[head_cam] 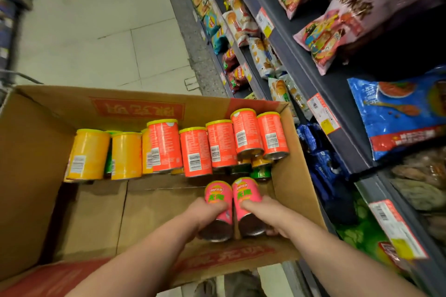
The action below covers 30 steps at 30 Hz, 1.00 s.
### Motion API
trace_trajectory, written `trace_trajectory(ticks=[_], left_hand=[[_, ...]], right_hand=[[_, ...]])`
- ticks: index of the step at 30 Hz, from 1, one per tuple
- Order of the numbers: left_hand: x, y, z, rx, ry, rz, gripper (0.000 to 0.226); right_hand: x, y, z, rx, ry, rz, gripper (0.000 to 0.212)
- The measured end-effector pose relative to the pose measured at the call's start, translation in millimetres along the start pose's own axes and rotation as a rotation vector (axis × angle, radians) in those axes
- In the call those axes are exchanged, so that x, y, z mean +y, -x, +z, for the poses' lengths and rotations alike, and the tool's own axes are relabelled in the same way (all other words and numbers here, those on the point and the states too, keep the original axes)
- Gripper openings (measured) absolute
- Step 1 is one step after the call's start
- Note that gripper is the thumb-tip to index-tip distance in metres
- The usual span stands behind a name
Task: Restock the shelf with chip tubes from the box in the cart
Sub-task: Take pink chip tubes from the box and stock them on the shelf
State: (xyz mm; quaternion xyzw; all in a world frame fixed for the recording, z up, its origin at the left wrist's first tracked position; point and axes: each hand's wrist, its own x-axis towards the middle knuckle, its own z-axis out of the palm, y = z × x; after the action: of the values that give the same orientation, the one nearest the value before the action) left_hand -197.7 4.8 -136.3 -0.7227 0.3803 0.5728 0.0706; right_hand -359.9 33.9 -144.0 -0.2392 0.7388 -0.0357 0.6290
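Observation:
An open cardboard box [36, 152] fills the lower left of the head view. Along its far wall lie several chip tubes: orange-red ones [195, 152] on the right and yellow ones [88, 154] on the left, with green ones partly hidden beneath. My left hand [205, 212] grips a pink chip tube [218, 196] near the box's right front corner. My right hand [268, 212] grips a second pink tube [246, 194] right beside the first. Both tubes point their lids away from me, and their metal bottoms face me.
Store shelves [313, 75] run along the right, packed with snack bags and lined with price tags [323, 113]. Blue packets [321, 159] sit on the low shelf beside the box. A tiled aisle floor [96, 19] stretches ahead. A cart rail [14, 77] shows at far left.

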Motion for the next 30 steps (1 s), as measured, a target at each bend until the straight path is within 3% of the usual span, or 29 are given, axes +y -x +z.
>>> trace_trajectory(ticks=[6, 9, 19, 23, 25, 28, 30], left_hand=[[-3.4, 59.2, -16.2, 0.008, 0.127, 0.257, 0.024], [-13.2, 77.8, -23.2, 0.015, 0.168, 0.395, 0.063], [-38.8, 153.4, -27.8, 0.009, 0.126, 0.707, 0.055], [-47.1, 175.1, -17.0, -0.038, 0.099, 0.842, 0.055], [-48.7, 185.1, -9.1, -0.068, 0.072, 0.895, 0.054], [-50.1, 202.0, 7.4, -0.127, 0.023, 0.944, 0.060], [-49.3, 212.0, 20.2, -0.164, -0.006, 0.975, 0.063]], right_hand=[[-2.4, 71.0, 9.9, 0.085, -0.208, -0.203, 0.024], [-1.7, 100.8, 19.5, 0.176, -0.271, -0.276, 0.040], [36.9, 189.9, 45.2, 0.381, -0.378, -0.435, 0.036], [64.6, 225.2, 51.8, 0.474, -0.472, -0.508, 0.016], [78.2, 240.9, 55.9, 0.516, -0.506, -0.520, 0.026], [102.3, 260.5, 58.7, 0.578, -0.590, -0.523, 0.059], [117.9, 274.3, 57.8, 0.641, -0.618, -0.522, 0.053]])
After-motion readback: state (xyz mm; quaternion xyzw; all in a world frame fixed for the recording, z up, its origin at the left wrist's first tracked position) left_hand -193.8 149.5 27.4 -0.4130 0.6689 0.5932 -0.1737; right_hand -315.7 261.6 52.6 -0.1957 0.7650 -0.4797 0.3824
